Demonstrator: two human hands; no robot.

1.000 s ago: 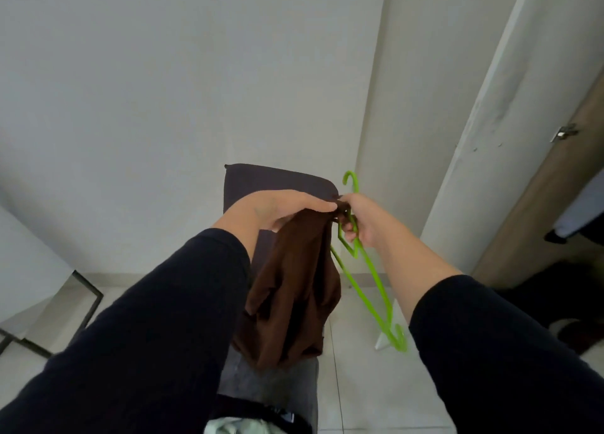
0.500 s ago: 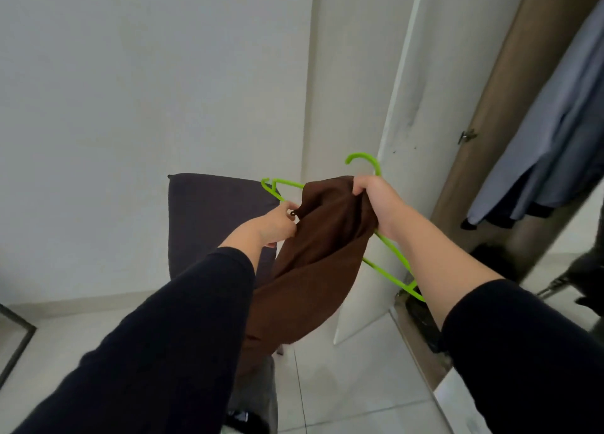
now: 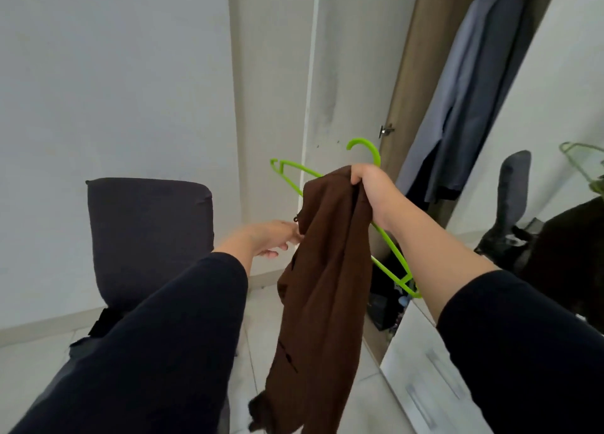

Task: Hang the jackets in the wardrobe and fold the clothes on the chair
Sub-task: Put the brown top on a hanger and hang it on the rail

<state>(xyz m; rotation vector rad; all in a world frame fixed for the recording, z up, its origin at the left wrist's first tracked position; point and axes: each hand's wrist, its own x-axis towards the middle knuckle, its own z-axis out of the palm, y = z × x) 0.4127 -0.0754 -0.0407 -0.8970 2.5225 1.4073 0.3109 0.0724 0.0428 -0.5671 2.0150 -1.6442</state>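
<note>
Jacket (image 3: 327, 270) and hanger (image 3: 362, 149) are bunched together in the right hand (image 3: 372, 188); left hand (image 3: 274, 237) hangs relaxed beside the fabric. Risk: unseated shoulders slide off the hanger.

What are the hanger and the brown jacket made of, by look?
Hanger: likely moulded plastic, with a bright uniform green, thin rod-like arms and a slight sheen. Jacket: soft matte cloth, perhaps knit or fleece; it drapes in limp folds from the right hand. The weave is too blurred to tell.
</note>
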